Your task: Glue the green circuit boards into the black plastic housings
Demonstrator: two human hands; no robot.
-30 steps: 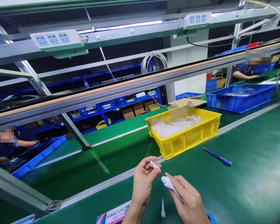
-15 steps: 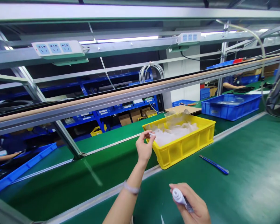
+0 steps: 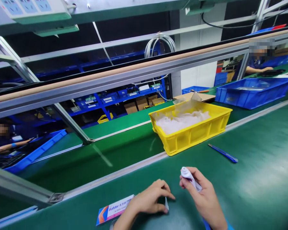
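My left hand [image 3: 155,198] is low over the green bench, thumb and forefinger spread around a small white pointed nozzle [image 3: 166,203]. The thumb tip is against or very close to the nozzle's lower end; I cannot tell whether they touch. Partly behind my left wrist lies a printed carton [image 3: 115,208] in white, blue and pink. My right hand [image 3: 204,195] grips a white squeeze tube [image 3: 189,175], tilted with its uncapped neck upward. Fingers and palm hide the tube's lower part.
A yellow bin [image 3: 190,138] holding crumpled whitish plastic stands beyond my hands. The blue utility knife [image 3: 223,153] lies to its right. Farther back are a blue bin [image 3: 252,97] and a metal rail [image 3: 134,76] across the bench. Other people sit at far left and far right.
My left hand has come down from beside the yellow bin to the nozzle on the bench. The small white piece it pinched is out of sight. The view has tilted downward; the carton now shows.
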